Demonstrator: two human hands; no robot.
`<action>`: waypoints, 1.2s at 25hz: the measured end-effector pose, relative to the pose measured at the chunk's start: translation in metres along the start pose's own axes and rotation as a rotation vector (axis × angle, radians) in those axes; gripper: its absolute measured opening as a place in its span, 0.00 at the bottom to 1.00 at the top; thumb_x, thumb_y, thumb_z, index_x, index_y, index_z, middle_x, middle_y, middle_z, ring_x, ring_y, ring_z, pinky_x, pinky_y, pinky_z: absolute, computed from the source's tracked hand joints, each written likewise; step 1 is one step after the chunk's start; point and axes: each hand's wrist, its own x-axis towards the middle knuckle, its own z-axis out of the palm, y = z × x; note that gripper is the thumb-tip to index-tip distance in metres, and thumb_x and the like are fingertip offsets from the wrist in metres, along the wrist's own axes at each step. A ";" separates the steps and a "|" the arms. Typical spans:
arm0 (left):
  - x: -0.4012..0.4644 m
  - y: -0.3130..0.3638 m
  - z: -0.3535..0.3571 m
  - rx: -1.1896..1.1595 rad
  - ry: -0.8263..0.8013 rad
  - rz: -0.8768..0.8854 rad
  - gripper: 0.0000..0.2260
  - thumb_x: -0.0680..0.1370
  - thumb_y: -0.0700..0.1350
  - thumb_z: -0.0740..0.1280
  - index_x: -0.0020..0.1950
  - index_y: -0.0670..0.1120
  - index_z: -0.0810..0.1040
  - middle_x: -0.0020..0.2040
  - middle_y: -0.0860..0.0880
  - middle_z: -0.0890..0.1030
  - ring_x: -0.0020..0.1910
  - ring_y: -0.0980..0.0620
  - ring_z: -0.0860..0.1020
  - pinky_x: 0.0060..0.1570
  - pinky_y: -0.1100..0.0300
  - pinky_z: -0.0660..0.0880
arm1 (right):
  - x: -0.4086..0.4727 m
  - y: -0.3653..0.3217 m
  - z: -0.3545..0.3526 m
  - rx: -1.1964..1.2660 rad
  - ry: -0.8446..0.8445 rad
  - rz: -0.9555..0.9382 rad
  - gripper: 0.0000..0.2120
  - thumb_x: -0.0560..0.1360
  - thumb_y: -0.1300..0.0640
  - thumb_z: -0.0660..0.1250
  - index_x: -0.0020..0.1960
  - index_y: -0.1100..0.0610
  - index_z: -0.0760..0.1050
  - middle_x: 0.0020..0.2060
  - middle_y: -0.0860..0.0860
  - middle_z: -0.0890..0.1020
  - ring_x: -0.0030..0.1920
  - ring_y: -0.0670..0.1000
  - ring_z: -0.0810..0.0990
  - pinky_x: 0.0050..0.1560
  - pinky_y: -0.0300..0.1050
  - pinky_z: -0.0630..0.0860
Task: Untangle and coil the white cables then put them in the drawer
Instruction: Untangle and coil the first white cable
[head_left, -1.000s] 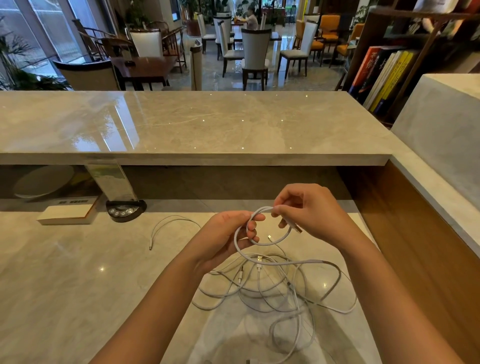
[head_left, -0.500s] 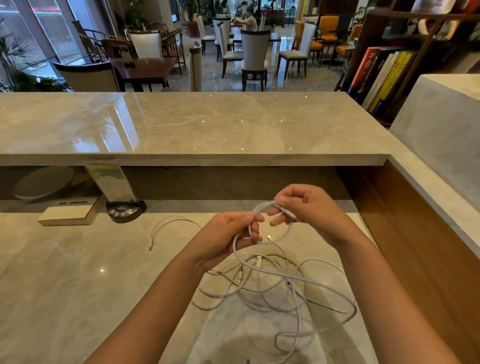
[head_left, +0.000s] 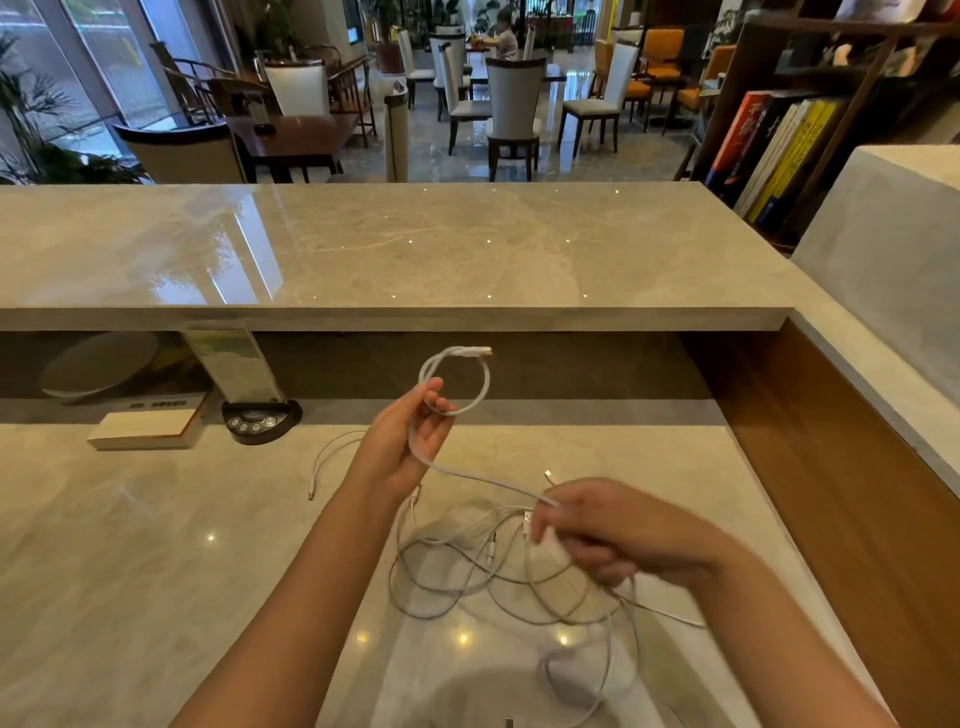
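Observation:
My left hand is raised above the desk and pinches a small round loop of white cable, whose plug end sticks out at the top. The same cable runs down and right to my right hand, which is closed around it lower down, near the desk. Under both hands lies a tangle of white cables spread in loose loops on the marble desk. A separate thin white cable lies apart to the left of my left hand. No drawer is visible.
A white box and a black round button device sit at the back left under the raised marble counter. A wooden side panel closes the desk on the right. Books stand on a shelf at the far right.
My hands have separated: the left one lifted the loop up, while the right let go of the loop and slid down and right along the cable toward the tangle.

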 end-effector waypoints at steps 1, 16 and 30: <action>0.003 0.007 -0.008 -0.062 0.036 0.005 0.06 0.79 0.37 0.60 0.47 0.37 0.77 0.30 0.46 0.77 0.27 0.56 0.78 0.34 0.62 0.80 | -0.010 -0.003 -0.017 -0.076 0.094 0.018 0.09 0.76 0.54 0.62 0.44 0.59 0.76 0.22 0.46 0.66 0.21 0.44 0.62 0.23 0.34 0.61; 0.007 0.008 -0.048 -0.010 0.126 -0.079 0.07 0.79 0.38 0.60 0.49 0.37 0.77 0.36 0.48 0.73 0.32 0.57 0.73 0.33 0.67 0.78 | -0.021 -0.038 -0.072 -0.634 1.035 -0.097 0.13 0.77 0.50 0.63 0.39 0.56 0.78 0.30 0.54 0.79 0.30 0.49 0.76 0.32 0.42 0.71; 0.005 -0.015 -0.048 0.010 0.128 -0.149 0.09 0.80 0.38 0.58 0.48 0.36 0.76 0.27 0.47 0.75 0.23 0.56 0.75 0.30 0.65 0.78 | -0.002 -0.009 -0.080 0.222 1.109 -0.451 0.07 0.74 0.59 0.67 0.50 0.60 0.80 0.45 0.57 0.84 0.48 0.53 0.83 0.48 0.44 0.81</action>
